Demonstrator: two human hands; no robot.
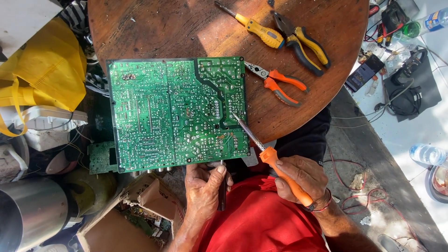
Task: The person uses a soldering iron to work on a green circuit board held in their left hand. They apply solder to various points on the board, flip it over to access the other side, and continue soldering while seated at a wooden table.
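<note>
Board: I see a green circuit board lying solder side up on the round wooden table, its near edge hanging over the table rim toward the person's lap, which I judge brings the joints close to both hands.

Right hand: my read is that the right hand is wrapped closed around the orange handle of a soldering iron, gripped like a pen so the metal tip slants up and left onto the board's lower right area.

Tip: it rests on or just above a joint near the board's right edge; I cannot tell whether it truly touches.

Left hand: the left hand sits at the board's near edge, fingers curled shut around a thin dark rod-like tool that points up toward the board; I cannot tell what kind of tool it is. The thumb lies along it, likely to steady it.

Spare tools: a yellow-handled screwdriver, yellow-and-black pliers and orange-handled pliers lie on the table just right of the board, apart from it, within easy reach of the right hand.

Surroundings: a yellow bag and an open cardboard box sit below the table on the left, a second smaller green board peeking out under the big one.
</note>
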